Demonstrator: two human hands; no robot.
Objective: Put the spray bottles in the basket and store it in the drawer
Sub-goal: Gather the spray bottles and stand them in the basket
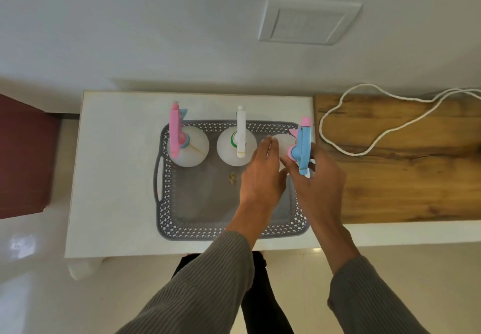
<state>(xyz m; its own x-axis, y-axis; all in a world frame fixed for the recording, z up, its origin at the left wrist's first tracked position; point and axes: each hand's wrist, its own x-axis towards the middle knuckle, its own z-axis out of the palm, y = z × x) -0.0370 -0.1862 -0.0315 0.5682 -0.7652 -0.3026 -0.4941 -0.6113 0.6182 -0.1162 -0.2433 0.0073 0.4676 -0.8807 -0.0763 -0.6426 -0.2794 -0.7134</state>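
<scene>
We look down at a grey basket [166, 203] on a white table [112, 177]; everything here we place by that basket. Two spray bottles stand up inside it along its far wall: one with a pink top [175, 135] at the far left corner, one with a white top [240, 135] in the middle. A third bottle, with a blue top [303, 148], is at the far right corner, and both our hands are on it. Our left hand [263, 175] reaches over the basket with flat, straight fingers that touch the left side of the bottle's round body; it is not closed around it. Our right hand [321, 180] comes in over the basket's right wall and its fingers hold the bottle just under the blue top (whether the bottle's bottom rests on the basket floor, we cannot tell). Both arms wear grey striped sleeves [208, 286]; a white cord [364, 135] lies on a wooden top [403, 182] to the right of the basket.
</scene>
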